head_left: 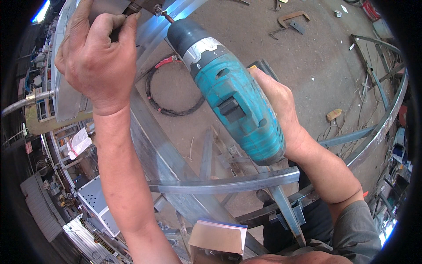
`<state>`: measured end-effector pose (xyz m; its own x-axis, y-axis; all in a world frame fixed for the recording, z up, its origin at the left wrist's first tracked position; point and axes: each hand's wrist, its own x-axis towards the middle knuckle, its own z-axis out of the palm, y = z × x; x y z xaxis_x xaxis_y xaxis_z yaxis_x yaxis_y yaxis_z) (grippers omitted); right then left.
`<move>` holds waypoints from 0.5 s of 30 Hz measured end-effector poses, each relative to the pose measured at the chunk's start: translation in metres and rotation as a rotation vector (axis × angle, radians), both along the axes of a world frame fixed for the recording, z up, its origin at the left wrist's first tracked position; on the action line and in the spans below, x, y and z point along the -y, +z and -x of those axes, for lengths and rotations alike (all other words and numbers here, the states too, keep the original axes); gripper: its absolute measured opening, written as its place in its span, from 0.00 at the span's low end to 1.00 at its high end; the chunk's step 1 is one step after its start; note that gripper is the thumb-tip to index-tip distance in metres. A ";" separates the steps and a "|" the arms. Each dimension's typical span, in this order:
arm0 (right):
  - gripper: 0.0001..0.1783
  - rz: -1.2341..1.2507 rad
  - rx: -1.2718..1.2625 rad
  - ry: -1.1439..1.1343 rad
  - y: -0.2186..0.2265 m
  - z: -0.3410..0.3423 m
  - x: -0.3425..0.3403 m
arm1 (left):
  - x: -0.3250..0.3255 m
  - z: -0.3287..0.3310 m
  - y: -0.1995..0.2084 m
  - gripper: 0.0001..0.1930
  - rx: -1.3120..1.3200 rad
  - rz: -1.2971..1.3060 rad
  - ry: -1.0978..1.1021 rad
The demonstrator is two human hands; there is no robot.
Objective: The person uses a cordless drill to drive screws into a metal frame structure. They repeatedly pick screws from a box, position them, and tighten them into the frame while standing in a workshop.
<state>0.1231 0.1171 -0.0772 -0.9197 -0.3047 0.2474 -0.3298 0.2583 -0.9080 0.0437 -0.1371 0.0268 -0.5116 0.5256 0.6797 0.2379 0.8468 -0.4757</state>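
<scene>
My right hand [281, 103] is wrapped round the grip of a teal and black cordless drill [237, 105], whose body hides most of the fingers. The drill points up and to the left, and its bit [167, 16] meets a small bright metal piece [158, 9] at a shiny metal frame bar [159, 37]. Just left of that tip, my left hand [99, 64] has its thumb and index finger curled together beside a short brownish metal cylinder [133, 6]. What these fingers pinch, if anything, is hidden. The other left fingers reach along a grey metal plate [107, 6].
A C-clamp [33, 119] grips the frame at the left. Steel bars [228, 182] cross below the drill, above an open cardboard box [215, 237]. On the floor lie a coiled black cable [151, 94], another clamp [292, 16] and a welded frame [373, 70].
</scene>
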 end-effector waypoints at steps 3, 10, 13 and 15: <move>0.26 0.002 0.001 0.010 0.001 -0.001 -0.001 | 0.001 0.000 -0.001 0.11 0.001 0.003 -0.003; 0.24 -0.014 0.000 0.002 0.002 -0.001 -0.001 | 0.003 -0.001 -0.003 0.11 -0.012 0.025 0.026; 0.24 -0.014 0.001 -0.008 0.002 0.000 0.000 | 0.003 -0.001 -0.002 0.11 0.003 0.014 0.019; 0.24 -0.010 0.003 -0.010 0.002 0.000 0.001 | 0.002 -0.002 0.000 0.11 0.004 0.018 0.020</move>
